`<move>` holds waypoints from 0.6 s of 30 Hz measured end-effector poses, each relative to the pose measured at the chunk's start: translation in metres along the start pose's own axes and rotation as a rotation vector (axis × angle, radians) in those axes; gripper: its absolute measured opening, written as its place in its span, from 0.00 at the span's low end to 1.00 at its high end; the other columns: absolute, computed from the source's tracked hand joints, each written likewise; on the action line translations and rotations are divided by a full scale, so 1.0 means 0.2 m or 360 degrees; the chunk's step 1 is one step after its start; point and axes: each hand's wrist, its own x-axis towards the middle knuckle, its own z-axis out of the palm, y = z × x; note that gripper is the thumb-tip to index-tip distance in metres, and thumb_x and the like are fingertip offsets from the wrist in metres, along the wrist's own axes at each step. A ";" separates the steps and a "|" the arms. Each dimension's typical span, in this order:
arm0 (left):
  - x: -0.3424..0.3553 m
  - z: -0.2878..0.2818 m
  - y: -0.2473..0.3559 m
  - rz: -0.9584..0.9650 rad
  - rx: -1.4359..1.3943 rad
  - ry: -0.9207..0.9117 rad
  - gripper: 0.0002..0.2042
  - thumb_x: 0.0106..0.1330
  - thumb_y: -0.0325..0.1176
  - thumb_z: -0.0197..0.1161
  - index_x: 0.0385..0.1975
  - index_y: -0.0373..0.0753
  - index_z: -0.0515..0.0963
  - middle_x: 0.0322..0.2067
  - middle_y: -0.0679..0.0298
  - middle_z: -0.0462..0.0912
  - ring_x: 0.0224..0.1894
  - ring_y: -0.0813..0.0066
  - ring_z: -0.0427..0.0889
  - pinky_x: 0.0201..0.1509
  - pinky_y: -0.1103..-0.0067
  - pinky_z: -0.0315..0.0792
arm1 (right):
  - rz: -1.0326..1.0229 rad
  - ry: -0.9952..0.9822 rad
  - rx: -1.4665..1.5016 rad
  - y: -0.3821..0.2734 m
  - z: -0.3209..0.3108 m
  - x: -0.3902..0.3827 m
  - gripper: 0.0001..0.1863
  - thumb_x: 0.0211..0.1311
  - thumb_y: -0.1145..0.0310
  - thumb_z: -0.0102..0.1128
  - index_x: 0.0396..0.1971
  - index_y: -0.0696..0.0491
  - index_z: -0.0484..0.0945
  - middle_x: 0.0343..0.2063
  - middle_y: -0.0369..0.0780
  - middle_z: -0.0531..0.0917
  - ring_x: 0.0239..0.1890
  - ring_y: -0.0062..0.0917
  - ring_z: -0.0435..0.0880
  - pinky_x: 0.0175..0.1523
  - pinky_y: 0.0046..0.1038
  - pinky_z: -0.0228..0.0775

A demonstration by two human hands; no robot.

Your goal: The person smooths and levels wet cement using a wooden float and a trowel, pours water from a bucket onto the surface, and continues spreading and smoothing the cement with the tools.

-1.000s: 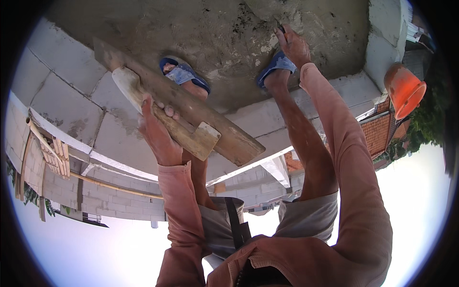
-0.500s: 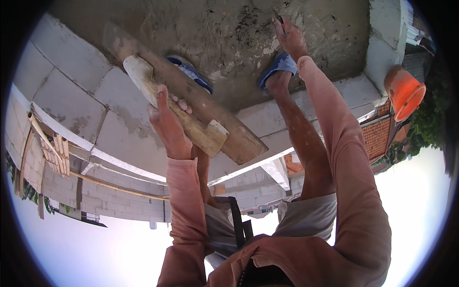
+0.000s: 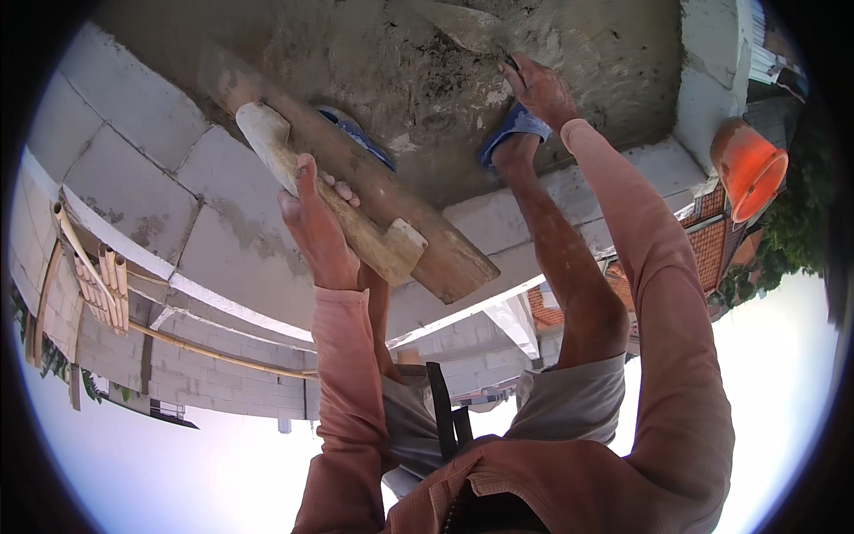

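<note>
My left hand (image 3: 322, 227) is closed around the handle of a long wooden plastering float (image 3: 445, 262). The float slants across in front of my left leg, its board over the edge of the blocks. Farther out, my right hand (image 3: 543, 92) grips a trowel, whose thin blade (image 3: 463, 27) points to the left over wet grey mortar (image 3: 382, 71). Most of the trowel's handle is hidden by my fingers. Both my feet, in blue sandals (image 3: 516, 125), are on the mortar surface; the float partly covers the left one.
Pale block wall tops (image 3: 133, 169) border the mortar on the left, and another wall (image 3: 710, 62) edges it on the right. An orange bucket (image 3: 747, 169) is by the right wall. Bamboo poles (image 3: 107, 285) and a lower block wall (image 3: 222, 369) show beyond the edge.
My right hand has come slightly nearer and to the right, turning so that the trowel's blade now shows on its left. My left hand and the float have barely shifted.
</note>
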 end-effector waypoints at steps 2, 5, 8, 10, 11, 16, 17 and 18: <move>-0.01 0.01 0.01 -0.0010 -0.0010 0.0001 0.17 0.67 0.40 0.60 0.41 0.34 0.64 0.25 0.65 0.68 0.21 0.77 0.71 0.23 0.79 0.69 | 0.0358 0.0305 0.0403 -0.02 0.00 0.18 0.17 0.69 0.53 0.48 0.46 0.50 0.72 0.31 0.51 0.82 0.37 0.46 0.83 0.39 0.45 0.74; -0.01 0.03 0.00 0.0003 0.0014 0.0014 0.17 0.67 0.40 0.60 0.41 0.34 0.64 0.25 0.65 0.68 0.21 0.77 0.71 0.23 0.79 0.69 | 0.0162 0.0376 0.0290 -0.02 0.14 0.32 0.17 0.70 0.53 0.47 0.47 0.50 0.71 0.33 0.51 0.82 0.38 0.46 0.82 0.40 0.46 0.74; 0.01 -0.01 -0.01 0.0003 0.0040 0.0029 0.17 0.67 0.40 0.60 0.41 0.34 0.64 0.25 0.65 0.68 0.21 0.77 0.71 0.23 0.79 0.69 | 0.0102 -0.0357 -0.0048 -0.35 0.16 0.15 0.17 0.71 0.53 0.46 0.47 0.50 0.71 0.33 0.51 0.82 0.38 0.46 0.82 0.40 0.47 0.74; -0.01 -0.01 0.01 0.0037 0.0052 0.0051 0.17 0.67 0.40 0.60 0.40 0.34 0.64 0.25 0.64 0.68 0.21 0.77 0.71 0.23 0.79 0.69 | -0.0003 -0.0465 -0.0094 -0.34 0.17 0.07 0.17 0.71 0.52 0.45 0.47 0.50 0.71 0.33 0.51 0.82 0.38 0.46 0.82 0.40 0.46 0.75; -0.01 0.00 0.01 0.0063 0.0058 0.0059 0.17 0.67 0.40 0.60 0.40 0.34 0.63 0.25 0.64 0.68 0.21 0.77 0.71 0.23 0.79 0.69 | -0.0098 -0.0568 -0.0155 -0.31 0.16 0.06 0.18 0.71 0.52 0.44 0.46 0.51 0.71 0.33 0.51 0.83 0.38 0.46 0.82 0.40 0.46 0.75; 0.01 -0.07 0.01 0.0021 0.0033 0.0074 0.18 0.67 0.41 0.61 0.39 0.34 0.63 0.25 0.63 0.69 0.21 0.77 0.72 0.23 0.79 0.70 | -0.0499 -0.0557 -0.0307 -0.27 0.06 0.20 0.19 0.70 0.51 0.46 0.46 0.50 0.71 0.32 0.53 0.83 0.36 0.50 0.82 0.40 0.48 0.73; 0.02 -0.09 0.01 0.0008 0.0021 0.0060 0.18 0.67 0.41 0.61 0.39 0.34 0.63 0.25 0.63 0.69 0.21 0.77 0.72 0.23 0.79 0.70 | -0.0295 -0.0407 -0.0276 -0.29 0.04 0.24 0.19 0.70 0.50 0.46 0.46 0.50 0.71 0.33 0.53 0.83 0.37 0.49 0.82 0.41 0.47 0.74; 0.02 -0.08 0.02 0.0006 0.0013 0.0059 0.18 0.67 0.41 0.61 0.39 0.34 0.63 0.25 0.63 0.69 0.21 0.77 0.72 0.23 0.79 0.70 | -0.0298 -0.0407 -0.0283 -0.26 0.04 0.32 0.19 0.70 0.50 0.46 0.46 0.50 0.71 0.33 0.53 0.83 0.37 0.49 0.82 0.41 0.47 0.74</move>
